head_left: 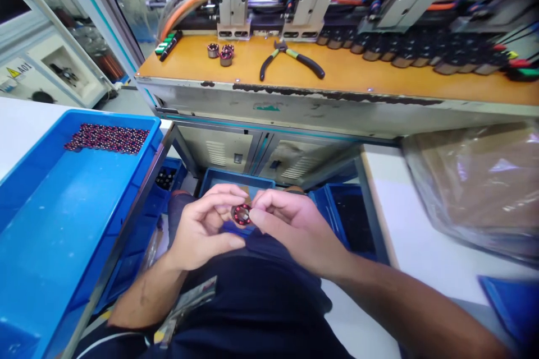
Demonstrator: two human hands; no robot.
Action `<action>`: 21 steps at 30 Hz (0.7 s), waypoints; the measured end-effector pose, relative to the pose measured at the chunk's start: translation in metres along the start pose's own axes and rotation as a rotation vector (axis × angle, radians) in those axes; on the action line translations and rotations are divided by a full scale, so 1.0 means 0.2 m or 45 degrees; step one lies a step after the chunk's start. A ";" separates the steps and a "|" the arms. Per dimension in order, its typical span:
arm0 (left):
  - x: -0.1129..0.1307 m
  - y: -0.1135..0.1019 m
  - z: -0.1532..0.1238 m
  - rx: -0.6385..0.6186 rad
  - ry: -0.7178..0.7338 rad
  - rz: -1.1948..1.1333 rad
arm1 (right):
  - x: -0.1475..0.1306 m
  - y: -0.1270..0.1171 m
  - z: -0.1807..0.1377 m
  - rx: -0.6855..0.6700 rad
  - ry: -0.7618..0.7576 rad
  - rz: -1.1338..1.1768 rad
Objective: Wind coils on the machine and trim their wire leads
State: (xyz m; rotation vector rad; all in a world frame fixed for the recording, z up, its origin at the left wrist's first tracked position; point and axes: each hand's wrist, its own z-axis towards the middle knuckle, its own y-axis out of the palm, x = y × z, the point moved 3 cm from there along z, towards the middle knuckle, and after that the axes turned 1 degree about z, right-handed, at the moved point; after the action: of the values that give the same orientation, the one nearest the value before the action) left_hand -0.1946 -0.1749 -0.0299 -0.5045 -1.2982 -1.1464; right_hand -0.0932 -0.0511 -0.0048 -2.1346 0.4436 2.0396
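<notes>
Over my lap, my left hand (206, 227) and my right hand (290, 224) meet and pinch one small round part with red copper windings (241, 215) between their fingertips. Both hands are closed on it, left from the left side, right from the right. To my left stands a big blue tray (50, 224) with a patch of several like wound parts (107, 138) at its far end.
Ahead is an orange machine bench (357, 70) with cutting pliers (290, 59), three small wound parts (221, 53) and a marker (170, 45). Blue bins (236, 179) sit on the floor beneath. A clear plastic bag (475, 185) lies on the white table at right.
</notes>
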 end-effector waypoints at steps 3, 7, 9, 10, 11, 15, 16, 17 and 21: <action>-0.04 -0.01 -0.01 0.066 -0.056 -0.054 | 0.04 -0.01 -0.01 -0.050 0.008 0.059; -0.04 -0.02 -0.02 0.047 -0.158 -0.193 | 0.06 -0.10 -0.02 -0.207 0.132 0.146; -0.01 -0.02 -0.02 0.048 -0.208 -0.180 | 0.03 -0.14 -0.01 -0.222 0.164 0.047; 0.00 -0.02 -0.01 0.044 -0.234 -0.142 | 0.00 -0.16 0.00 -0.208 0.144 -0.017; 0.01 -0.01 -0.01 0.030 -0.254 -0.094 | -0.04 -0.17 0.00 -0.193 0.101 -0.084; 0.02 0.04 0.00 -0.083 -0.311 0.028 | -0.15 -0.13 0.06 -0.312 -0.118 -0.310; 0.02 0.04 0.00 -0.102 -0.319 0.033 | -0.16 -0.11 0.08 -0.381 -0.143 -0.341; 0.02 0.05 -0.01 -0.112 -0.327 0.032 | -0.17 -0.09 0.09 -0.447 -0.152 -0.355; 0.02 0.04 -0.03 -0.101 -0.379 0.018 | -0.14 -0.06 0.12 -0.490 -0.079 -0.310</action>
State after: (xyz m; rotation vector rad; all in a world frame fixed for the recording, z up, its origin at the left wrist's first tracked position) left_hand -0.1856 -0.1785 -0.0263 -0.7638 -1.5046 -1.1440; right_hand -0.1127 -0.0293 0.0211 -2.1808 -0.2287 2.1741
